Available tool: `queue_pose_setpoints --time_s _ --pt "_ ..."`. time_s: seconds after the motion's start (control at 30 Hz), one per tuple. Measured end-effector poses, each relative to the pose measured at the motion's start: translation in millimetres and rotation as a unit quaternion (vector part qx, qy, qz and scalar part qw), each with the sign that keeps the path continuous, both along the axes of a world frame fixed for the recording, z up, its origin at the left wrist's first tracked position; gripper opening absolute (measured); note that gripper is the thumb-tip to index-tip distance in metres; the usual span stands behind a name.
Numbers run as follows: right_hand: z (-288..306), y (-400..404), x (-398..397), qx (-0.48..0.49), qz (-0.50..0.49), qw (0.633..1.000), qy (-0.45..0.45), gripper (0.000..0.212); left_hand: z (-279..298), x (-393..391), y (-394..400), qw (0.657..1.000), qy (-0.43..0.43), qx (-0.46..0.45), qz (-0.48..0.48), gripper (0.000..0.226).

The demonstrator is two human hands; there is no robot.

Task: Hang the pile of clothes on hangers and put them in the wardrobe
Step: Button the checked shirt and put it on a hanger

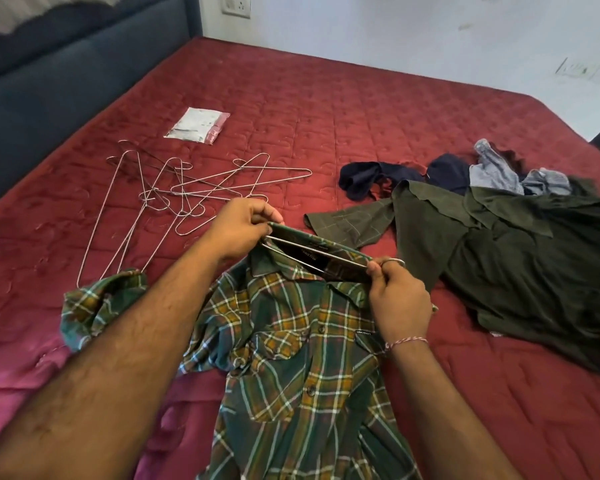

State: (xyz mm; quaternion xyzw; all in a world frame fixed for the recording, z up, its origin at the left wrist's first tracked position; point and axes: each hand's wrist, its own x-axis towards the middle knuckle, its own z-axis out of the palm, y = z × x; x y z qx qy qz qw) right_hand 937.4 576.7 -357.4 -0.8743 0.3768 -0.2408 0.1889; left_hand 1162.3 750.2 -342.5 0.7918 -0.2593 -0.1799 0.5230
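Green-and-yellow plaid button shirt (291, 368) lies front-up on the quilted red mattress (326, 109), collar toward the far side, right at both hands. Thin silver wire hanger (312, 252) sits inside the collar opening, long axis running left-to-right across it. Left hand (239, 226) pinches the collar's far-left edge; right hand (395, 296) pinches hanger hook and collar at the right end. Chest pocket tag and neck label show writing, unreadable. Spare wire hangers (174, 192) lie left, dark olive shirt (516, 251) right.
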Motion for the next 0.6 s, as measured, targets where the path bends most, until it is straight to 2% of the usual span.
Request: queue_pose_setpoints --time_s 0.13,0.23,0.33,0.43,0.6 --pt "0.6 5.4 4.4 0.011 -0.029 0.999 -0.012 0.027 -3.8 3.2 14.2 0.989 0.117 -0.079 -0.05 0.034" --pt "1.6 5.3 9.2 0.023 -0.062 0.998 -0.015 0.027 -7.5 4.2 14.8 0.986 0.139 -0.084 -0.041 0.037" --pt "4.6 0.8 14.5 0.028 -0.047 0.998 0.015 0.029 -7.2 3.8 11.2 0.986 0.142 -0.091 0.012 0.037" --pt "5.9 -0.5 15.7 0.038 -0.028 0.998 0.034 0.028 -9.5 4.2 7.8 0.99 0.108 -0.07 0.054 0.037" --pt "1.1 -1.7 13.1 0.064 -0.03 0.997 0.01 0.024 -3.8 8.9 -7.2 0.995 -0.015 -0.029 0.09 0.04"
